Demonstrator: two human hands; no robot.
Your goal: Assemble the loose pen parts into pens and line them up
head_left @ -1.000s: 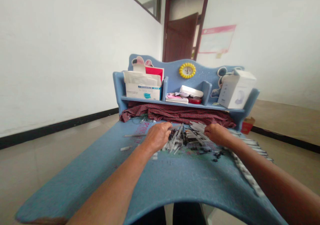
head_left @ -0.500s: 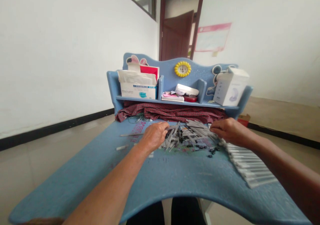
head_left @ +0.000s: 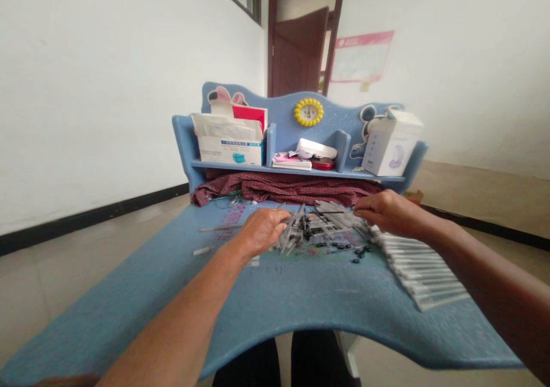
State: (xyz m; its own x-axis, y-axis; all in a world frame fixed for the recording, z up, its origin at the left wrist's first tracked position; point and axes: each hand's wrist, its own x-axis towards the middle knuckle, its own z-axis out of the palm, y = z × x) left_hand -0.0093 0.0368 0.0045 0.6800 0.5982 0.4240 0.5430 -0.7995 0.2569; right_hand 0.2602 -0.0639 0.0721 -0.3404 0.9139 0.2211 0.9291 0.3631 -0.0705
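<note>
Over a loose pile of clear pen barrels (head_left: 333, 222), my left hand (head_left: 264, 229) is closed in a pinch. A short piece of a pale pen barrel shows at its fingertips; the rest is hidden. My right hand (head_left: 380, 212), opposite, pinches the end of a thin dark pen refill (head_left: 329, 212). The refill lies roughly level and points toward my left hand; I cannot tell whether its tip touches the barrel. Small black pen caps (head_left: 360, 253) are scattered at the pile's near side. Below my right wrist lies a row of clear pens (head_left: 423, 269) side by side.
The blue desk (head_left: 301, 295) has a curved front edge. A shelf at the back holds a mask box (head_left: 230, 149), papers (head_left: 292, 162), a red tin (head_left: 323, 164) and a white box (head_left: 391, 146). Checkered cloth (head_left: 279, 186) is bunched beneath it. A single barrel (head_left: 219, 228) lies left.
The view has shifted slightly. The dark refill in my right hand now shows more plainly and lies nearly level, pointing at my left hand. Both hands remain closed.
</note>
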